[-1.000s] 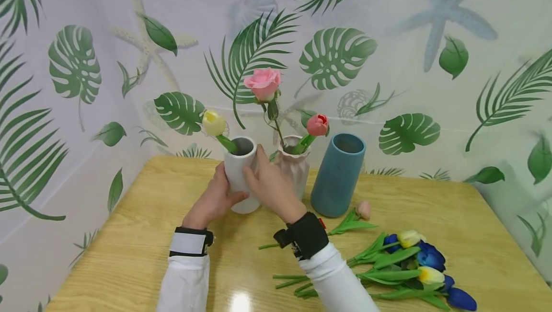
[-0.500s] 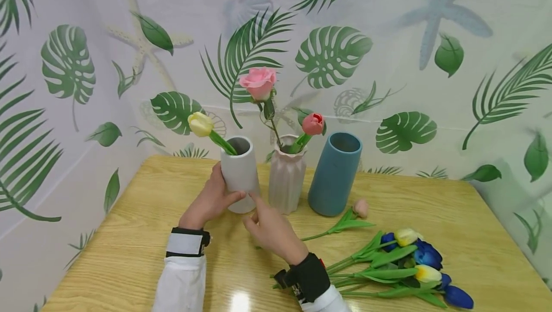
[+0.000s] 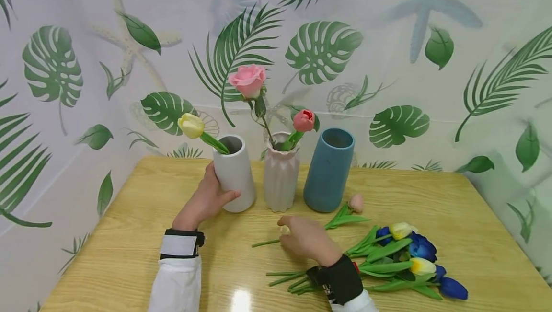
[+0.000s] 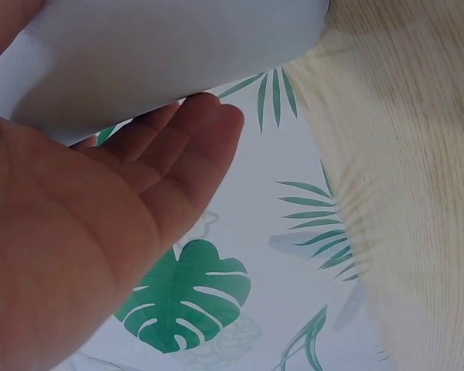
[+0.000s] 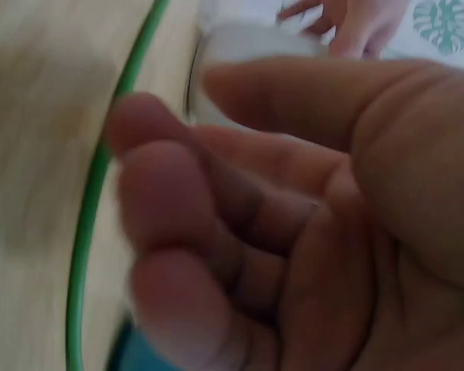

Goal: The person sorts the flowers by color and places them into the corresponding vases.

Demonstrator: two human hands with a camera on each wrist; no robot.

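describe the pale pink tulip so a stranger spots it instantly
On the wooden table, find the blue vase, rightmost of three. Just in front lies the pale pink tulip, the one pink bloom lying down, apart from the blue and yellow bunch.

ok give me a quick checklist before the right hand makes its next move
1. Smooth, tapered white vase held by left hand: ok.
2. Pale yellow tulip with green stem standing in that vase: ok.
3. Pale pink tulip with slim green stem lying apart from the bunch of blue and yellow-white flowers: ok.
4. Right hand pinching that stem: not ok, thumb and fingertips are apart.
5. Right fingertips touching it: cannot tell.
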